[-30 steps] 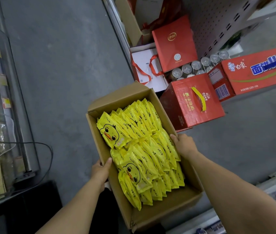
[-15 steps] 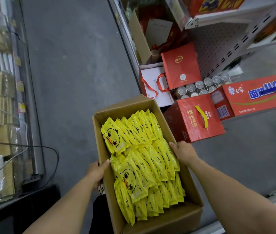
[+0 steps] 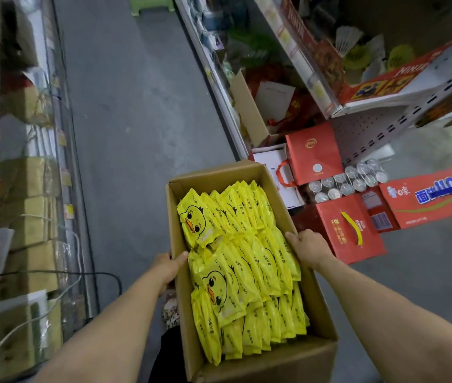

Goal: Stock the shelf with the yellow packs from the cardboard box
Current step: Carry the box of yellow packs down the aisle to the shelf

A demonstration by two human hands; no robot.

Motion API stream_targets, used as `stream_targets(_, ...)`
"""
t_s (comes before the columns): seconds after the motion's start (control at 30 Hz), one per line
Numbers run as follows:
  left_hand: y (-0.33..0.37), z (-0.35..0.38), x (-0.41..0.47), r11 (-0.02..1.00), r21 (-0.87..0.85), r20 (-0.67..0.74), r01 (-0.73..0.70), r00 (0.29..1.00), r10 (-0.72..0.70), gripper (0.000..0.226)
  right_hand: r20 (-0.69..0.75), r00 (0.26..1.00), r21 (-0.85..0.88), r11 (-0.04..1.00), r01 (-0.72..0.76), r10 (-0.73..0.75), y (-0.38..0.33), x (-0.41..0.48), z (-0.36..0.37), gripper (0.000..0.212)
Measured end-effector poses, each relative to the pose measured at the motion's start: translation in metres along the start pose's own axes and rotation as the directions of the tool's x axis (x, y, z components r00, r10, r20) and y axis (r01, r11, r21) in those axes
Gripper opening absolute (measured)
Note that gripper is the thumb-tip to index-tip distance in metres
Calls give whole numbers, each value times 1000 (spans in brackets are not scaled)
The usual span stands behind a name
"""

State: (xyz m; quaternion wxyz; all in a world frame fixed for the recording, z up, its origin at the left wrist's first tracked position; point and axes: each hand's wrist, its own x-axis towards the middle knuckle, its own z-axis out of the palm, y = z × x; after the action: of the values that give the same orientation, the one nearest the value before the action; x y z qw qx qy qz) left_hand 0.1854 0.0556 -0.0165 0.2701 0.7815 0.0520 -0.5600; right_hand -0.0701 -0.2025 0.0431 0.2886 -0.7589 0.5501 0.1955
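Open cardboard box (image 3: 249, 363) held by both side walls, lower centre of the frame.

The yellow packs (image 3: 244, 261), printed with a duck face, fill the cardboard box in overlapping rows. None is on the shelf (image 3: 327, 98), which runs along the upper right of the frame. The left hand (image 3: 168, 268) grips the left wall, with its thumb hooked over the rim. The right hand (image 3: 306, 247) grips the right wall, with its fingers curled over the rim and touching the nearest packs. To the right of the box, a red carton (image 3: 340, 230) with a yellow handle stands on the floor (image 3: 141, 134), with a cluster of cans (image 3: 349, 181) just above it in the frame.
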Motion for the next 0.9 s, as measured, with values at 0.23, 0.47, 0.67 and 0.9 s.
stream_targets(0.23,97,-101,-10,992,81,-5,-96,995,96,70,-42,999,63,997,-32,34,-106,10,-22,51)
stream_targets(0.47,197,-189,-3,986,91,-28,-141,989,144,43,-30,999,98,995,28,-25,-223,64,-66,49)
stream_targets(0.67,292,-260,33,992,52,-81,-119,989,123,36,-10,994,117,987,112,-112,-326,156,-118,49)
stream_targets(0.9,420,-330,96,994,-64,-94,-91,992,85,34,81,985,152,978,142,-155,-454,275,-198,45)
